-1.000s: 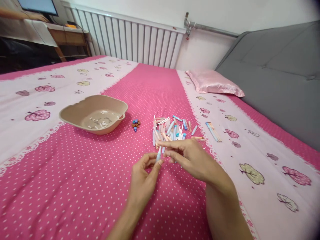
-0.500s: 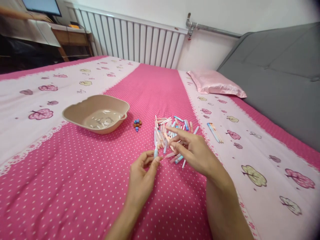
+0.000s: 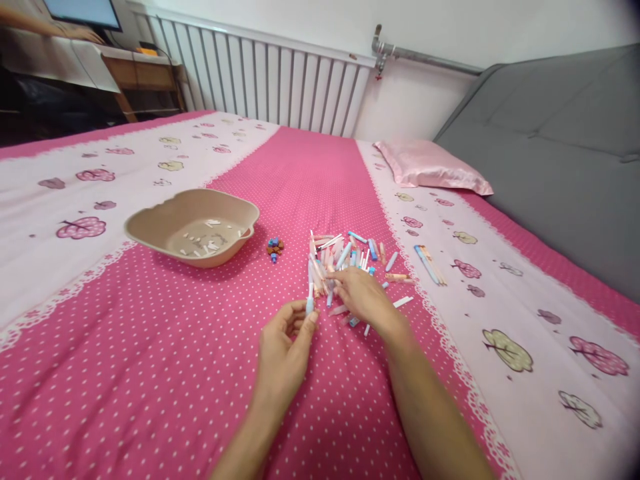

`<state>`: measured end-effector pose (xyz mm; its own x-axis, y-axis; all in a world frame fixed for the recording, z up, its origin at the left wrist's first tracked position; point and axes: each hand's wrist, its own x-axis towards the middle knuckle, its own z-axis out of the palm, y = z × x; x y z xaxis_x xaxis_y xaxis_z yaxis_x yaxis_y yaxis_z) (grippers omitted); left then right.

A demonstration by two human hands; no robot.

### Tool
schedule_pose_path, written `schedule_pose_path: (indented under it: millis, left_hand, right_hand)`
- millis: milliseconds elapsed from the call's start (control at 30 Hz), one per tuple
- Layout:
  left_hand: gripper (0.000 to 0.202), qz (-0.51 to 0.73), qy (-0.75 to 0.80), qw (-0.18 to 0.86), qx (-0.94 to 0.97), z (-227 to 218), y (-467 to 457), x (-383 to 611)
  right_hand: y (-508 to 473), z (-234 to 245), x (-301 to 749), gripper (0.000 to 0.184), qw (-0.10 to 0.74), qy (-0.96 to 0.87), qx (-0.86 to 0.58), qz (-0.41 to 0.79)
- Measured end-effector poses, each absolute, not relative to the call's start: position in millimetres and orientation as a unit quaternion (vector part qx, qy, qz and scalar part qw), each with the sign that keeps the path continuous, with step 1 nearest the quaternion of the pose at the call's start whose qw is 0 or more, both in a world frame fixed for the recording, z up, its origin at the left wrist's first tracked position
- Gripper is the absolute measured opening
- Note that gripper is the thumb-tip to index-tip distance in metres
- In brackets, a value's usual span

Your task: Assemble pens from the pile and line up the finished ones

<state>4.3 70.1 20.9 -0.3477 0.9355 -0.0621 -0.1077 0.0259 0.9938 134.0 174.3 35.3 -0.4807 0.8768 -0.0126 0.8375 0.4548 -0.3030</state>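
My left hand point(image 3: 287, 337) is closed around a light blue pen piece point(image 3: 310, 305), held upright with a slim white part rising from its top. The fingers and thumb pinch it at the near edge of a heap of pen parts point(image 3: 345, 253). Pink, white, pale blue and peach barrels, caps and thin white sticks lie jumbled in that heap. Over its near side is my right hand point(image 3: 363, 293), palm down, the index finger stretched to the left among the parts. Its fingers look apart with nothing seen in them, though the thumb is hidden.
A beige basin point(image 3: 193, 230) with small white pieces stands left. Beside it lies a small brown and blue cluster point(image 3: 275, 249). Several finished-looking pens point(image 3: 429, 265) lie right of the heap. A pink pillow point(image 3: 433, 165) is farther back. A person's arm point(image 3: 50, 28) rests on a desk.
My right hand has moved left and down onto the heap, uncovering parts on the heap's right side. My left hand keeps the blue pen piece nearly in place.
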Motion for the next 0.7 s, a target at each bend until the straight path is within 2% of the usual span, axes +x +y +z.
schedule_pose_path:
  millis: [700]
  left_hand:
    - [0.025, 0.592, 0.576, 0.429, 0.364, 22.3, 70.2, 2.7]
  right_hand:
    - [192.2, 30.6, 151.2, 0.025, -0.020, -0.763, -0.636, 0.113]
